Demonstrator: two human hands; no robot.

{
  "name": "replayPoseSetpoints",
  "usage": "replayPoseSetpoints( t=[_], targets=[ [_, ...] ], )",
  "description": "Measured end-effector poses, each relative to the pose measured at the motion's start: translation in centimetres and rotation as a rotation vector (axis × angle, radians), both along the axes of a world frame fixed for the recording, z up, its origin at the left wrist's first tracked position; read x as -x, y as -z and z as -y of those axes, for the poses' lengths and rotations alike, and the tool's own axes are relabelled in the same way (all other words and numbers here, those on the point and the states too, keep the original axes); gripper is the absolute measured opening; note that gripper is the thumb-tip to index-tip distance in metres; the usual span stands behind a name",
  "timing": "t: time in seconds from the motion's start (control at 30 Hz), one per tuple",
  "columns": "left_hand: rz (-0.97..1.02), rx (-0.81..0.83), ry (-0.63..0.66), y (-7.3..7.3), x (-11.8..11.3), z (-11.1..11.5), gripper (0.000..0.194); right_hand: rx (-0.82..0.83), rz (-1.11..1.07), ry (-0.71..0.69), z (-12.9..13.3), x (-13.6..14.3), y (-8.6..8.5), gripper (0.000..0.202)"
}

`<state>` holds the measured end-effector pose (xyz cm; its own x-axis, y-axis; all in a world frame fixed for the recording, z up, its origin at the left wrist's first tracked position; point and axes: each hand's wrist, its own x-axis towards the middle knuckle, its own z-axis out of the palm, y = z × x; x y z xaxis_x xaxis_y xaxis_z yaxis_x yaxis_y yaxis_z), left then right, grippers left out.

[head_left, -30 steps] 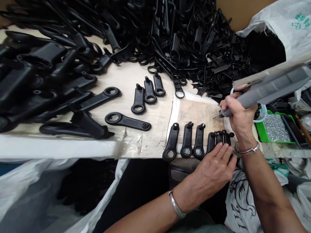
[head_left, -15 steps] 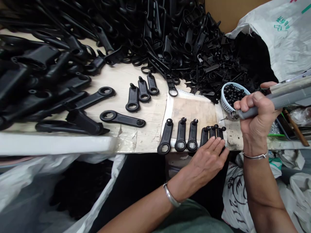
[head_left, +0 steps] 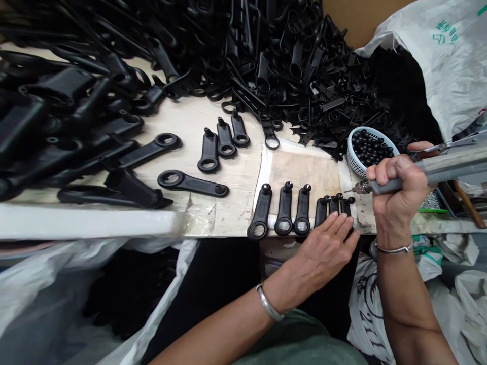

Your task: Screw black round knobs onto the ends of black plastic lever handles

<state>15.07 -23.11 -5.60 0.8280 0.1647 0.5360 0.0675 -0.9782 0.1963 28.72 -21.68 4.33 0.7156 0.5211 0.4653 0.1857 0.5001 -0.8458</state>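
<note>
My right hand (head_left: 401,185) is wrapped round a grey power screwdriver (head_left: 452,165), its thin bit pointing left. The bit's tip is just right of three short black plastic arms (head_left: 321,208) with ball knobs at their far ends. My left hand (head_left: 329,248) lies flat over the near part of these arms, fingers stretched out, hiding their lower ends. To its left, three longer black crank arms (head_left: 284,210) stand in a row, ring ends toward me and a round knob on each far end. They rest partly on a white-edged cloth pad (head_left: 300,165).
A light blue basket (head_left: 355,162) of black balls stands behind the screwdriver. Heaps of black plastic parts (head_left: 243,45) fill the back and left of the table. Several loose arms (head_left: 194,185) lie mid-table. A green tray (head_left: 433,203) of small metal pieces is at right.
My right hand has brought the screwdriver slightly left and down, its bit closer to the short arms. My left hand stays in place.
</note>
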Motion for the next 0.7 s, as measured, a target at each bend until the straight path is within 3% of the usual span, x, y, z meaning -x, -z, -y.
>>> replayPoseSetpoints(
  t=[0.17,0.7],
  targets=[
    [-0.025,-0.011,-0.007,-0.66,0.09,0.01,0.027,-0.018,0.019,-0.011,0.12,0.11,0.08,0.026],
    [0.001,-0.015,-0.014,-0.8,0.02,-0.11,0.026,-0.042,0.095,-0.01,0.05,0.42,0.06,0.025]
  ],
)
